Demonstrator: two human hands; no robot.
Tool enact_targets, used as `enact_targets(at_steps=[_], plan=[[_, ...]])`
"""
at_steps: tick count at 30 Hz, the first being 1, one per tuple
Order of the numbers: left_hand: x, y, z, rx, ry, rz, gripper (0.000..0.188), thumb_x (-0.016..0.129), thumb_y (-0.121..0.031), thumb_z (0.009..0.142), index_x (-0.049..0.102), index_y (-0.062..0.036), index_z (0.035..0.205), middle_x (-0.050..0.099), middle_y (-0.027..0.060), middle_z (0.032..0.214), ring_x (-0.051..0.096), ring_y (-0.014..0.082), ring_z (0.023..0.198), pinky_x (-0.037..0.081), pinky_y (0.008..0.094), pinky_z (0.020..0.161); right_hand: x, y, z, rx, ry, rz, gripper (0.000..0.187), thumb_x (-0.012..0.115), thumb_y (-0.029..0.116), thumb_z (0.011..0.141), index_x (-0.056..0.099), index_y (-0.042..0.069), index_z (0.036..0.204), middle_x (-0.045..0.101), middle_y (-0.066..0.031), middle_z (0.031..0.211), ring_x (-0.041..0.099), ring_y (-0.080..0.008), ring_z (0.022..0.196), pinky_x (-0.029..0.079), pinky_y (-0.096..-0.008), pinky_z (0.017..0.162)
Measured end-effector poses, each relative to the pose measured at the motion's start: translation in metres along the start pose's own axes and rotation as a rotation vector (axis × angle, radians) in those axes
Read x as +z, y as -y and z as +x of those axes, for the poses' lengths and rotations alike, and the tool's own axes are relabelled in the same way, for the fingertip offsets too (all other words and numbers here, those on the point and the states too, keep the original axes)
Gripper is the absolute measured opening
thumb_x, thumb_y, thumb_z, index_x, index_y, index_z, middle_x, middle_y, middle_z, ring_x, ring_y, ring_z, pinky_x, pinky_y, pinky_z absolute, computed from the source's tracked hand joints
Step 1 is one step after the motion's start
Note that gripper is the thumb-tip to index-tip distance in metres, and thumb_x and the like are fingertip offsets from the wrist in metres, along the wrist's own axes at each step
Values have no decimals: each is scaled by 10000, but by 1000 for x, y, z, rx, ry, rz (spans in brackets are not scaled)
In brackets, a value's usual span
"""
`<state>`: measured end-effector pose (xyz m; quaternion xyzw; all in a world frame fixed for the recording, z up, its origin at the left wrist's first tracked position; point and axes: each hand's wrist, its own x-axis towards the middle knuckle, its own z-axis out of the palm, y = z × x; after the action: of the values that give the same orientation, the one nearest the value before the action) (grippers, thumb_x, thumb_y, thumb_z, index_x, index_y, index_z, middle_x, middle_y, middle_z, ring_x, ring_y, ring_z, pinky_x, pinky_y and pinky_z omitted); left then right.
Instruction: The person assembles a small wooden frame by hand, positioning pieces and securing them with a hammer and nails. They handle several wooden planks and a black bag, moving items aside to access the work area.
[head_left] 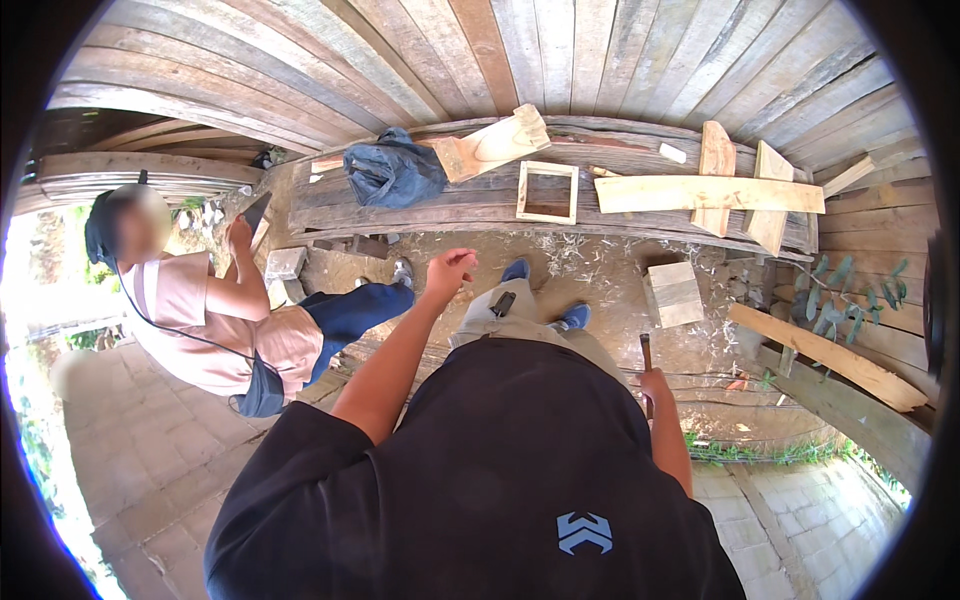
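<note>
My left hand (451, 272) is raised in front of me, over the ground between me and the bench, its fingers loosely bent and apart with nothing visible in them. Low at my right side, my right hand (654, 386) is closed around a slim brown wooden handle (646, 350); the tool's other end is hidden, so its kind does not show. Across the bench (460, 212) lie a small square wooden frame (547, 192), a thick wood block (495, 145), a long pale board (710, 194) resting over two shorter pieces, and a dark blue bag (393, 170).
A co-worker (220, 310) stands to my left, holding a dark flat blade-like tool (257, 209). A pale wooden block (675, 294) sits on the shaving-strewn ground. Another plank (830, 355) slants at the right beside leafy twigs (840, 295). Plank walls (560, 55) rise behind the bench.
</note>
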<state>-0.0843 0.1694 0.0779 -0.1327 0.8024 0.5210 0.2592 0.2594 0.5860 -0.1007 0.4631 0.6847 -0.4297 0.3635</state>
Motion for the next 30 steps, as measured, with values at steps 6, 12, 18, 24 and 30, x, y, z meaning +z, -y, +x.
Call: enact_targets(at_steps=[6,12,18,24,30], plan=[[6,0,19,-68,50,-26,277,606,-247,931,668,-75,1140,692,8,982,616,87,654,446,228,553,-4,6,-10,28,-50,56,251,669,159,847,547,-60,844,528,-126,574,548,-260,449,427,-407,395],[9,-11,43,-30,84,46,269,648,-232,905,682,-54,1103,693,23,966,613,92,643,473,233,567,14,-29,-2,79,-25,44,255,651,157,868,620,-85,940,583,-175,592,571,-285,441,419,-422,390],[4,-13,88,67,124,17,278,714,-197,860,683,-12,1065,698,52,923,619,98,666,506,238,584,33,-25,-28,78,-6,-48,166,672,84,797,667,-6,936,654,-181,692,672,-292,622,517,-399,514],[11,-5,152,-43,187,-8,305,724,-236,851,677,-11,1053,699,53,913,622,100,620,493,240,534,35,20,-87,183,-198,10,451,715,230,820,526,-75,1093,622,-199,789,646,-299,632,489,-433,506],[18,37,223,-58,165,-33,312,736,-265,835,683,-21,1021,699,47,897,628,107,601,493,249,500,35,92,-132,147,-316,-74,480,679,271,821,512,-10,1174,641,-236,992,646,-384,886,511,-460,758]])
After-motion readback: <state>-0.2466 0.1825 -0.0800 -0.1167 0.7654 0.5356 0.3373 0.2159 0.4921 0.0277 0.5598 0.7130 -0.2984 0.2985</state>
